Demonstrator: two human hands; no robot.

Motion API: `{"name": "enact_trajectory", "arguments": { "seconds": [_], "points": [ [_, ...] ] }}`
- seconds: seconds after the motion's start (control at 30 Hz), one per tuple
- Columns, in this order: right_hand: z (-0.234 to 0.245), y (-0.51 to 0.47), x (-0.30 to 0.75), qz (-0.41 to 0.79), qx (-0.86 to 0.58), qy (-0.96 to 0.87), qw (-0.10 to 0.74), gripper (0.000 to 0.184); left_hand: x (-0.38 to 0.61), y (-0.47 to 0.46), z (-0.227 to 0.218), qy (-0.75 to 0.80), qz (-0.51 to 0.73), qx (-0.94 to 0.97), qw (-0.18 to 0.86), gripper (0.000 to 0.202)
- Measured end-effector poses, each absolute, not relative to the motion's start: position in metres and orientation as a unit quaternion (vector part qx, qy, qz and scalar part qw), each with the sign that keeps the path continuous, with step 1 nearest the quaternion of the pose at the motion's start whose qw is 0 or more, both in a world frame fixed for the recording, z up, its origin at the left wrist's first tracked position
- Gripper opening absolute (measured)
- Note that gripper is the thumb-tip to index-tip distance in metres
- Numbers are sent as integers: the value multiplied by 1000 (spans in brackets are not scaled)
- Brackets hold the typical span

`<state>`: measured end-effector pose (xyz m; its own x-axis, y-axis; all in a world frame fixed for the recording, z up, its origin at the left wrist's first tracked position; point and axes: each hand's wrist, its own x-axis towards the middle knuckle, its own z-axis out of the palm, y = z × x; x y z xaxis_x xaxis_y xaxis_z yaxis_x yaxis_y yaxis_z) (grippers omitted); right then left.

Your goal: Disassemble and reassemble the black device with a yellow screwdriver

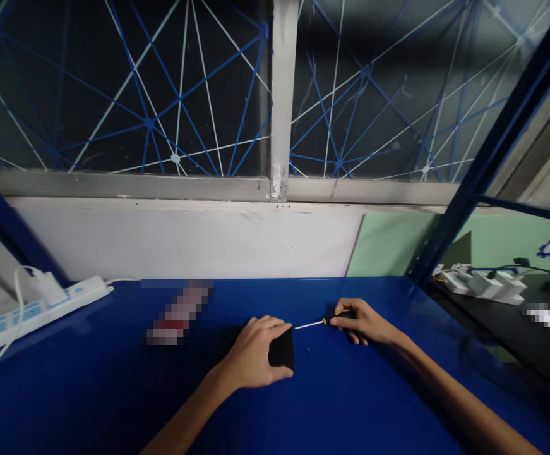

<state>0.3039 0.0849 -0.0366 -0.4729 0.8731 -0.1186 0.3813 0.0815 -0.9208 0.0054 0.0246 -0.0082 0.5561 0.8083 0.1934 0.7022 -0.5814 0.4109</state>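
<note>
My left hand (253,351) is closed around a black box-like object (281,351) on the blue table, fingers along its far side and thumb at the near edge. Much of the object is hidden under the palm. In my right hand (362,322) is a screwdriver (311,325) with a dark and yellow handle, gripped between thumb and fingers. Its metal shaft points left, the tip close to the object's far right corner; whether they touch I cannot tell. A tiny dark piece (308,350), perhaps a screw, lies just right of the object.
A white power strip (78,294) with a plug and cable runs along the table's left side. A blurred-out item (180,313) lies at the back left. Blue frame posts (454,202) rise at both sides. More white plugs (485,285) sit on a black surface at right.
</note>
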Motion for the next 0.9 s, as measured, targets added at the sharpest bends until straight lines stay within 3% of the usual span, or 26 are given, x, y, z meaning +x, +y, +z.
{"name": "enact_trajectory", "arguments": {
  "seconds": [0.2, 0.27, 0.43, 0.67, 0.73, 0.9],
  "points": [
    [-32, 69, 300, 323, -445, -781, 296, 36, 2, 21, -12, 450, 177, 863, 145, 78],
    [-31, 66, 302, 328, -436, -784, 294, 28, 2, 21, -14, 452, 179, 862, 145, 79],
    [-37, 67, 309, 374, -427, -769, 293, 28, 2, 20, -14, 456, 179, 858, 156, 83],
    [-25, 63, 299, 301, -438, -791, 305, 36, 1, 18, -14, 454, 177, 861, 150, 82],
    [-21, 62, 298, 318, -450, -783, 288, 30, 1, 19, -14, 448, 177, 865, 140, 80],
    [-27, 67, 304, 429, -466, -728, 264, 37, 0, 23, -14, 425, 172, 880, 122, 76]
  ]
}}
